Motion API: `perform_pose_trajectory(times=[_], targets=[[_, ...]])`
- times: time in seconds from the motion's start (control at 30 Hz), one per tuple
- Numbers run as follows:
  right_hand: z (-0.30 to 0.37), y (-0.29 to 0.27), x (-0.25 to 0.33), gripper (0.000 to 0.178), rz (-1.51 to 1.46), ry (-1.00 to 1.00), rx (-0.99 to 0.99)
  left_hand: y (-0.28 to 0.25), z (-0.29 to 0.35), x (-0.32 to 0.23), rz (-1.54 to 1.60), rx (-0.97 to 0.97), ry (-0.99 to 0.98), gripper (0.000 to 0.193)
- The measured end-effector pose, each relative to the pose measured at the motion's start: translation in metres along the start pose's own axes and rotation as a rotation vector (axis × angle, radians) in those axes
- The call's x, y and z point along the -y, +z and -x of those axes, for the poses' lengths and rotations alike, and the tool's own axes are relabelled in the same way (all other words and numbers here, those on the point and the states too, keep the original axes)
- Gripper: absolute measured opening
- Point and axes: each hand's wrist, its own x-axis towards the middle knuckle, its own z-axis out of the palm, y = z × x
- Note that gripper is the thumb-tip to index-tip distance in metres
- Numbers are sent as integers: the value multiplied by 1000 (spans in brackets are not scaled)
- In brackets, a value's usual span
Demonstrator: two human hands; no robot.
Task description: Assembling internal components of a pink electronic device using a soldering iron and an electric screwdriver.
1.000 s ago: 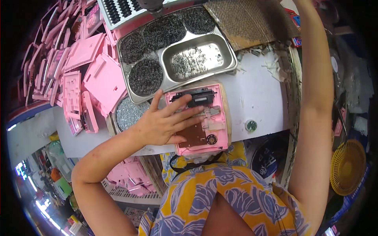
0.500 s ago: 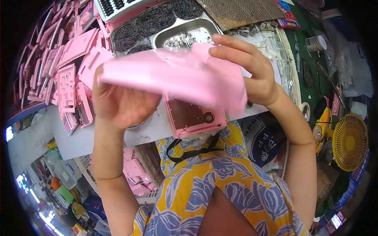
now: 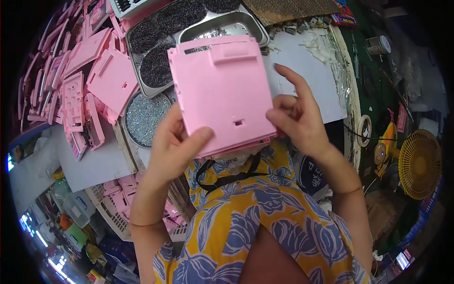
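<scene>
A squarish pink plastic cover (image 3: 222,90), with a raised block near its far edge and a small slot near its close edge, is between my hands. It lies over the pink casing seen earlier, whose pink edge shows below it; the casing's inside is hidden. My left hand (image 3: 172,144) grips the near left corner, thumb on top. My right hand (image 3: 302,118) is at the right edge, its thumb tip on the cover and its index finger stretched away; the other fingers are curled and partly hidden.
Pink plastic parts (image 3: 109,83) are heaped at the left. Behind the cover stands a metal tray (image 3: 153,87) of dark screws; a round dish (image 3: 146,118) holds silvery small pieces. White parts (image 3: 321,49) lie at the far right, a yellow fan (image 3: 420,163) at right, a crate (image 3: 111,215) below left.
The pink cover has come down from a tilted, blurred position and now lies flat over the casing. My left hand has shifted right and nearer; my right hand has dropped from the far edge.
</scene>
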Motion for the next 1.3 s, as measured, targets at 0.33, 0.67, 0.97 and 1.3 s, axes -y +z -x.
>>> perform_pose_trajectory(times=[0.33,0.67,0.97,1.3], targets=[[2,-10,-43,66,728,-136,10,-3,19,21,-679,-25,-25,88],[-12,-5,-35,59,1277,-363,120,7,62,48,-646,-237,-135,63],[-18,-4,-16,56,1416,-386,199,-6,62,28,-634,-103,-194,68],[-85,-22,57,48,989,-568,42,-63,42,20,-857,-236,124,42]])
